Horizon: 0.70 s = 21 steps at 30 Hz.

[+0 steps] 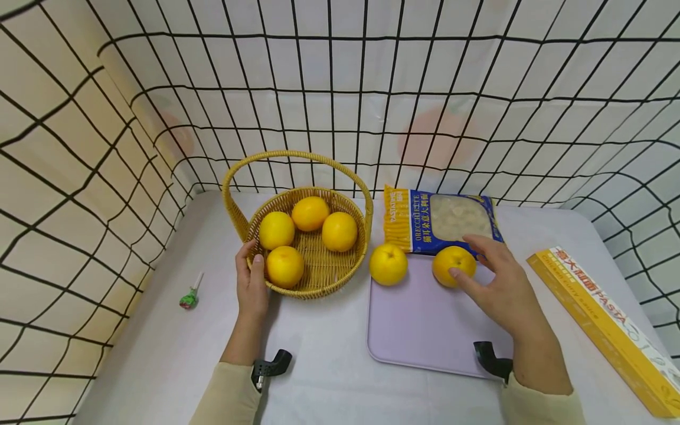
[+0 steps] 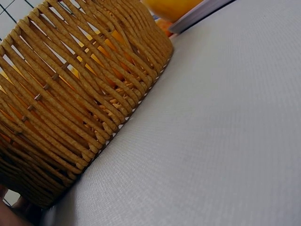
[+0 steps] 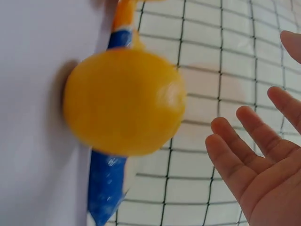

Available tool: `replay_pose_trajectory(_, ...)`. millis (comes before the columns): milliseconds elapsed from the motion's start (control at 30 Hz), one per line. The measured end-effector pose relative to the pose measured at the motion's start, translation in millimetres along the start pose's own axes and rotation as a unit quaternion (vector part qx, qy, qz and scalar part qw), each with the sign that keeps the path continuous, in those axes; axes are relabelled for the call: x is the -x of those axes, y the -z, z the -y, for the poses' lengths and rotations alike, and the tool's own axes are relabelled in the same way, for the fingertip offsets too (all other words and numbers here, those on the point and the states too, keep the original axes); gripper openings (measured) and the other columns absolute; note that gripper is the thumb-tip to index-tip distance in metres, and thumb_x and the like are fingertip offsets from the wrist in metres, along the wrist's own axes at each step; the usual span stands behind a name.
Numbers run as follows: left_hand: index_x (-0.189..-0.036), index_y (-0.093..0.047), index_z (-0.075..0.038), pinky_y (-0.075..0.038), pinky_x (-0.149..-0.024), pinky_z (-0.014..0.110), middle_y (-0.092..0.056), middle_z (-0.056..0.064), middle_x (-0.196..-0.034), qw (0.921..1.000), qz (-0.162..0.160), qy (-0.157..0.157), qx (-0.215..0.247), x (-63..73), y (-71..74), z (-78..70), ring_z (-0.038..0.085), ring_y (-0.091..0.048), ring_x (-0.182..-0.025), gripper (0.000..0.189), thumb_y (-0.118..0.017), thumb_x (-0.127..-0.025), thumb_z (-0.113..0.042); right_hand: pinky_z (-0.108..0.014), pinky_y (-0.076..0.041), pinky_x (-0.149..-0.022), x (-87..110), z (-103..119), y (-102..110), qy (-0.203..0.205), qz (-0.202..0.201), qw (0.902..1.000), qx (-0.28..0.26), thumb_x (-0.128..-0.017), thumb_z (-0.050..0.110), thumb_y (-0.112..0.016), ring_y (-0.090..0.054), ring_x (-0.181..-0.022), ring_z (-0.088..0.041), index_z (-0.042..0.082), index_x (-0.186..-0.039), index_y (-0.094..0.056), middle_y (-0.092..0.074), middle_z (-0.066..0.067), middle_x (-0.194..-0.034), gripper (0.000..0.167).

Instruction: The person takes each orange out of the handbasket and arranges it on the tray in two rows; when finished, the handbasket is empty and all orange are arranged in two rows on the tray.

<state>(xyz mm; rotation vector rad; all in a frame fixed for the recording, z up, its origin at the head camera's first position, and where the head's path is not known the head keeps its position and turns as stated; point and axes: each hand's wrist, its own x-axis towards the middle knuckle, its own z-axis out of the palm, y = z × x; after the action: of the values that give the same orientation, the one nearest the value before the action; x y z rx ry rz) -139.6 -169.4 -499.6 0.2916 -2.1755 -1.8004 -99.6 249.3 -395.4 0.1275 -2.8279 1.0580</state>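
Observation:
My left hand (image 1: 251,290) grips the left rim of a wicker basket (image 1: 330,288), thumb and fingers on the rim. Inside the basket lie several oranges (image 1: 310,213). In the left wrist view, the woven basket side (image 2: 80,89) fills the upper left. My right hand (image 1: 502,289) hovers over a lilac tray (image 1: 419,330), its fingers spread around an orange (image 1: 451,265) at the tray's far side. In the right wrist view, a gap separates the right hand's fingers (image 3: 265,155) from that orange (image 3: 124,101). Another orange (image 1: 388,264) rests at the tray's far left corner.
A blue and yellow pasta bag (image 1: 451,215) lies behind the tray. To the right is a long yellow pasta box (image 1: 600,324). A green lollipop (image 1: 189,298) lies left of the basket. Black netting (image 1: 347,91) surrounds the back and sides of the white table.

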Motion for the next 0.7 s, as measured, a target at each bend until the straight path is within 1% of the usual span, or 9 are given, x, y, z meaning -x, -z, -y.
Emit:
replay_pose_trajectory(67, -0.15, -0.038, -0.024, -0.012, -0.129, 0.055, -0.031, -0.001, -0.166, 1.0, 0.0, 0.001, 0.0, 0.7, -0.2, -0.5, 0.022, -0.02, -0.158, 0.043, -0.04, -0.109, -0.036, -0.062, -0.044, -0.107, 1.6, 7.5, -2.9, 0.021, -0.005, 0.9997, -0.005, -0.091, 0.025, -0.078, -0.049, -0.136, -0.039, 0.017, -0.151, -0.047, -0.047, -0.013, -0.152, 0.067)
replay_pose_trajectory(167, -0.15, -0.039, -0.025, -0.013, -0.129, 0.054, -0.031, -0.002, -0.166, 1.0, 0.0, 0.002, 0.001, 1.1, -0.5, -1.6, 0.021, -0.02, -0.158, 0.043, -0.04, -0.109, -0.036, -0.035, -0.046, -0.112, 3.2, 17.7, -9.3, 0.06, -0.006, 0.9979, -0.025, -0.09, 0.021, -0.079, -0.052, -0.135, -0.033, 0.019, -0.147, -0.051, -0.051, -0.009, -0.149, 0.064)
replay_pose_trajectory(233, -0.15, -0.038, -0.025, -0.013, -0.129, 0.053, -0.031, -0.003, -0.166, 1.0, 0.001, 0.003, 0.0, 1.1, -0.6, -2.6, 0.02, -0.021, -0.158, 0.043, -0.04, -0.109, -0.036, -0.014, -0.04, -0.11, 4.1, 23.8, -14.7, 0.083, -0.003, 0.996, -0.034, -0.089, 0.019, -0.08, -0.053, -0.134, -0.03, 0.021, -0.146, -0.053, -0.053, -0.006, -0.148, 0.063)
replay_pose_trajectory(267, -0.15, -0.039, -0.026, -0.013, -0.129, 0.053, -0.032, -0.003, -0.166, 1.0, 0.001, 0.003, 0.0, 1.0, -0.7, -3.0, 0.02, -0.021, -0.158, 0.043, -0.04, -0.109, -0.036, -0.007, -0.036, -0.109, 4.5, 26.7, -17.5, 0.092, 0.001, 0.9951, -0.038, -0.089, 0.019, -0.081, -0.053, -0.134, -0.029, 0.022, -0.145, -0.054, -0.054, -0.005, -0.147, 0.062)
replay_pose_trajectory(300, -0.15, -0.039, -0.026, -0.013, -0.129, 0.053, -0.032, -0.003, -0.166, 1.0, 0.001, 0.003, 0.0, 0.8, -0.7, -3.3, 0.02, -0.021, -0.158, 0.043, -0.04, -0.109, -0.036, -0.006, -0.035, -0.108, 4.7, 29.5, -20.5, 0.101, 0.006, 0.9941, -0.04, -0.088, 0.018, -0.081, -0.054, -0.133, -0.028, 0.021, -0.144, -0.055, -0.055, -0.005, -0.146, 0.062)
replay_pose_trajectory(333, -0.151, -0.038, -0.026, -0.013, -0.129, 0.053, -0.032, -0.004, -0.166, 1.0, 0.001, 0.003, -0.002, 0.7, -0.7, -3.6, 0.02, -0.021, -0.158, 0.043, -0.04, -0.109, -0.036, -0.01, -0.039, -0.109, 4.8, 32.6, -23.5, 0.108, 0.012, 0.9933, -0.04, -0.088, 0.018, -0.081, -0.055, -0.132, -0.028, 0.021, -0.144, -0.055, -0.056, -0.005, -0.146, 0.062)
replay_pose_trajectory(433, -0.151, -0.038, -0.026, -0.013, -0.129, 0.052, -0.032, -0.003, -0.166, 1.0, 0.001, 0.003, -0.002, 0.5, -0.6, -3.4, 0.02, -0.021, -0.158, 0.043, -0.04, -0.109, -0.034, -0.031, -0.047, -0.111, 3.8, 41.9, -32.6, 0.118, 0.033, 0.9914, -0.045, -0.088, 0.018, -0.081, -0.057, -0.129, -0.025, 0.019, -0.143, -0.055, -0.057, -0.003, -0.144, 0.06)
replay_pose_trajectory(500, -0.151, -0.038, -0.024, -0.013, -0.129, 0.052, -0.032, -0.002, -0.165, 1.0, 0.001, 0.002, -0.001, 0.4, -0.5, -2.9, 0.021, -0.021, -0.158, 0.042, -0.04, -0.109, -0.033, -0.045, -0.051, -0.106, 2.0, 48.5, -39.0, 0.126, 0.049, 0.9894, -0.053, -0.088, 0.017, -0.081, -0.058, -0.128, -0.024, 0.015, -0.142, -0.056, -0.057, -0.003, -0.144, 0.06)
replay_pose_trajectory(700, -0.151, -0.037, -0.022, -0.012, -0.129, 0.055, -0.031, 0.001, -0.166, 1.0, 0.001, 0.005, -0.004, 1.1, 0.4, -3.1, 0.024, -0.02, -0.158, 0.043, -0.039, -0.11, -0.03, -0.047, -0.053, -0.104, -4.1, 69.7, -59.5, 0.153, 0.082, 0.9832, -0.056, -0.088, 0.021, -0.081, -0.061, -0.123, -0.026, 0.018, -0.14, -0.058, -0.059, 0.001, -0.142, 0.057)
